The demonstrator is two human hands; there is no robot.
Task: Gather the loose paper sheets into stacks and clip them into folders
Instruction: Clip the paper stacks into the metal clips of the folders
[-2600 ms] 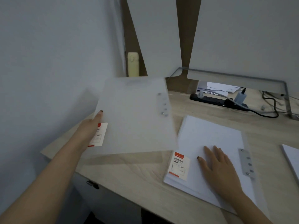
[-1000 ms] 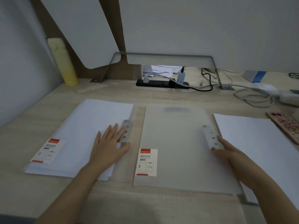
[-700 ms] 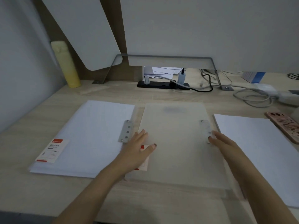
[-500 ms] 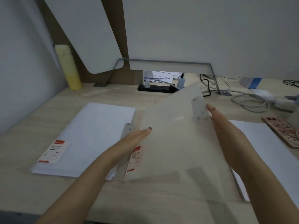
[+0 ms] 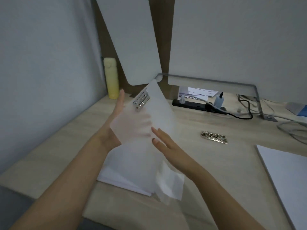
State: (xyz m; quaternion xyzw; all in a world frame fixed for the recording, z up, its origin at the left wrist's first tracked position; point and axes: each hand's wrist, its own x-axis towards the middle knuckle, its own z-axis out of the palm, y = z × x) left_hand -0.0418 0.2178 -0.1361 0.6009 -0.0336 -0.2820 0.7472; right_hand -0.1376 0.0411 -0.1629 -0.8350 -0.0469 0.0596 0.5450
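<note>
A translucent folder cover stands raised and tilted over the left side of the desk, with a metal clip near its top edge. My left hand holds the cover from behind; its fingers show through the plastic and its thumb sticks up at the left. My right hand is flat with its fingers apart, touching the front of the cover low down. Under the cover lies a white paper stack. A second metal clip lies flat on the desk to the right. Another paper stack lies at the far right.
A yellow bottle stands at the back left by the wall. A black power strip with plugs and cables runs along the back under a metal monitor stand. The wooden desk ends close in front.
The folder cover has swung up and over to the left, and both hands went with it. The clip on the desk has come into sight. My view has turned left.
</note>
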